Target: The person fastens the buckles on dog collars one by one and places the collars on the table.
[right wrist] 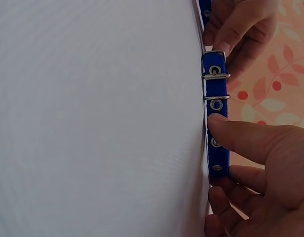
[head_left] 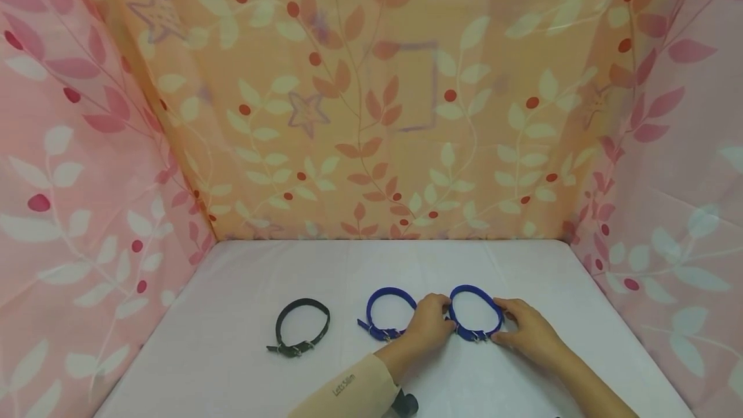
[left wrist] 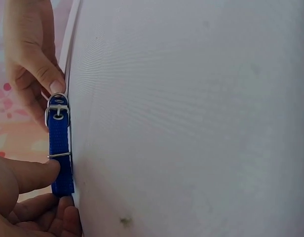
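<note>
Two blue buckled collars and one dark collar (head_left: 302,324) lie on the white table, each fastened into a loop. Both hands are at the right-hand blue collar (head_left: 476,335). My left hand (head_left: 428,324) pinches its left side between thumb and fingers, partly covering the edge of the middle blue collar (head_left: 390,291). On the opposite side, my right hand (head_left: 528,331) pinches the loop with its thumb in front. A metal buckle (left wrist: 57,114) and holes show on the strap's front. In the right wrist view, the right thumb (right wrist: 228,129) presses the strap (right wrist: 217,89) near its eyelets.
The white table (head_left: 244,269) is enclosed by a yellow leaf-patterned cloth (head_left: 360,82) behind and pink patterned cloths at both sides. A black object (head_left: 406,403) shows by the left sleeve (head_left: 354,389) at the front. A small greenish mark lies on the white surface.
</note>
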{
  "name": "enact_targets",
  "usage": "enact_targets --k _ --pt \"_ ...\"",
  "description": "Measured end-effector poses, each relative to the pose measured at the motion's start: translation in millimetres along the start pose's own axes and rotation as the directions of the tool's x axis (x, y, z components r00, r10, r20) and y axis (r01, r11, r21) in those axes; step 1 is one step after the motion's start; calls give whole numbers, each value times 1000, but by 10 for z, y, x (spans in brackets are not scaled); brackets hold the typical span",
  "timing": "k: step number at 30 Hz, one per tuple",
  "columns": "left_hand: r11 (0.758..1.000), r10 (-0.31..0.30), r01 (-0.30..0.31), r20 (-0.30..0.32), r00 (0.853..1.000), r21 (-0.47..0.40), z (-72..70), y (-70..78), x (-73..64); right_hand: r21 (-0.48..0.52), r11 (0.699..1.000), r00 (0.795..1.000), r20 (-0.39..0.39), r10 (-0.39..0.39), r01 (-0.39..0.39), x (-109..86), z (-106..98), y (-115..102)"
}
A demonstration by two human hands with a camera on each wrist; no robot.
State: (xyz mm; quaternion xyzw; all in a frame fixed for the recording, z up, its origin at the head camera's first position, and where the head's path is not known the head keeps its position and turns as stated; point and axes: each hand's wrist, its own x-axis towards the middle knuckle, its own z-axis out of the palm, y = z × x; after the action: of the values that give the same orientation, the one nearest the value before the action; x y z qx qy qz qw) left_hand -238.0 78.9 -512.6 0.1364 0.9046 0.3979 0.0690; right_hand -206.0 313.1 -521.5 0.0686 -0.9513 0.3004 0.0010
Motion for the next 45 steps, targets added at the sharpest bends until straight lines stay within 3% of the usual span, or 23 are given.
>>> enact_targets --k 9,19,39,45 --pt "1000 -3 3 -5 1000 9 25 1 8 11 999 999 -27 -34 34 -18 24 28" --pt "1000 -3 4 -11 1000 28 49 -34 16 -8 1000 999 -25 -27 27 -29 34 1" --pt "1000 14 -15 -9 1000 -16 14 -57 13 -44 999 1000 -6 -5 5 -10 19 -32" --pt "1000 2 -2 28 1000 -22 -21 -40 8 73 996 998 51 44 -48 -1 -46 40"
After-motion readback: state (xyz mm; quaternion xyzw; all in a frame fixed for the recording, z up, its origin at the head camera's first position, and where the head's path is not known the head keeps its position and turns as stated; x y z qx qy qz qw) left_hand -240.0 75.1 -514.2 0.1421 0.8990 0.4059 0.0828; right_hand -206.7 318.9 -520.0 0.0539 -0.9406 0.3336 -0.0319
